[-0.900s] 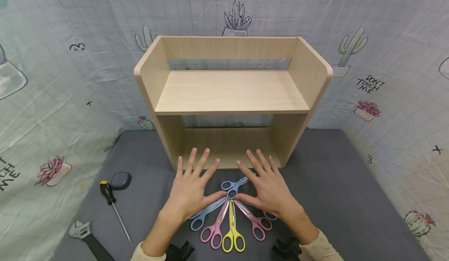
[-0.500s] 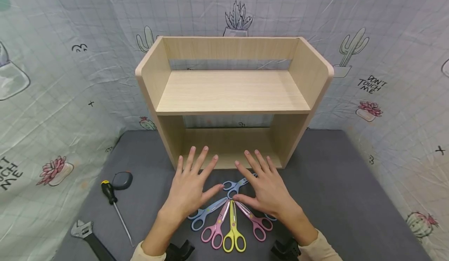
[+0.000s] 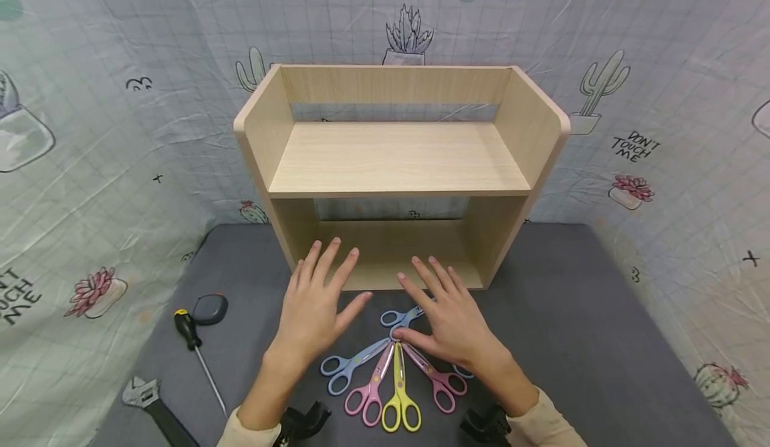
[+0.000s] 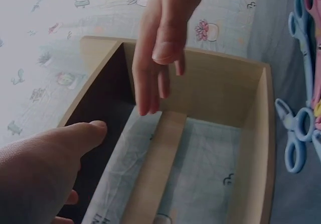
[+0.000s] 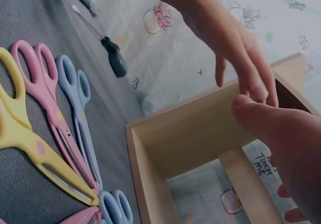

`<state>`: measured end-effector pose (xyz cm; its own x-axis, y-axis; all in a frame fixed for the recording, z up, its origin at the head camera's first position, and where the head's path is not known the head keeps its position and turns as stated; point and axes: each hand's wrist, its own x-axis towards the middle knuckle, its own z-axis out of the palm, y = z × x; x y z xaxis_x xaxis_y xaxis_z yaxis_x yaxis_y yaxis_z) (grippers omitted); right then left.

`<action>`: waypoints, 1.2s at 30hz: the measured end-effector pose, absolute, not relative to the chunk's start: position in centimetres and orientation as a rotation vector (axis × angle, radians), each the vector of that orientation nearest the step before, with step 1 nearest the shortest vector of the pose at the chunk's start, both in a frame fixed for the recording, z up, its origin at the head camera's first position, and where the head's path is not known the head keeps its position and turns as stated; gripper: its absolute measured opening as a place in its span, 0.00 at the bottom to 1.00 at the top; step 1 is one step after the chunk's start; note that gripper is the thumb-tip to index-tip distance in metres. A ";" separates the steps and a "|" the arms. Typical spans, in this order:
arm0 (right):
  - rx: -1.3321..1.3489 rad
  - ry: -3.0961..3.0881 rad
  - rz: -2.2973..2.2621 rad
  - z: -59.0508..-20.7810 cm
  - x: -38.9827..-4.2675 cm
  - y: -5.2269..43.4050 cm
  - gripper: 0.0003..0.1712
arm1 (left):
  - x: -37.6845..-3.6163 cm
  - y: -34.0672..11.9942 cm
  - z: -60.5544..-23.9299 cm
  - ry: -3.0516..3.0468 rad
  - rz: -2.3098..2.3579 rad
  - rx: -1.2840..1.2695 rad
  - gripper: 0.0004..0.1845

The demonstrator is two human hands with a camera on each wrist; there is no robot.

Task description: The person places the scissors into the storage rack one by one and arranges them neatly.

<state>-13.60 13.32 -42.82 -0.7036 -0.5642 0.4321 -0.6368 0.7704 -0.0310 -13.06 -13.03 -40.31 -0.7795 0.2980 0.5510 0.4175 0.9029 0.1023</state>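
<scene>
At the lower centre of the frame, on a grey mat (image 3: 571, 313), five pairs of scissors (image 3: 397, 373) lay fanned out, blades meeting near the middle and handles spreading toward the bottom edge; the yellow pair (image 3: 400, 393) ran straight up and down, pink pairs (image 3: 371, 387) slanted to either side, and a blue pair (image 3: 351, 365) angled out to the lower left. A sixth blue pair (image 3: 402, 316) lay just above the fan, partly hidden. The left hand (image 3: 315, 303) hovered with fingers spread and held nothing; the right hand (image 3: 448, 313) did likewise, its thumb over the blades' meeting point. A wooden shelf (image 3: 397, 160) stood just behind. At lower left lay a screwdriver (image 3: 191, 340), a tape measure (image 3: 207, 308) and a wrench (image 3: 147, 403).
</scene>
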 end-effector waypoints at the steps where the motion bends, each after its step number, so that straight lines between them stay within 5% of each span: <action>1: 0.917 -2.559 0.255 -42.8 -13.7 13.2 0.51 | -13.2 -13.2 -40.2 -2.494 -0.307 -0.510 0.39; 20: 1.007 -2.642 0.362 -45.4 -14.7 10.9 0.47 | -15.5 -15.3 -36.1 -2.043 -0.553 -0.348 0.28; 36: 1.089 -2.714 0.392 -47.4 -14.5 9.6 0.44 | -17.2 -16.3 -33.3 -1.813 -0.765 -0.088 0.30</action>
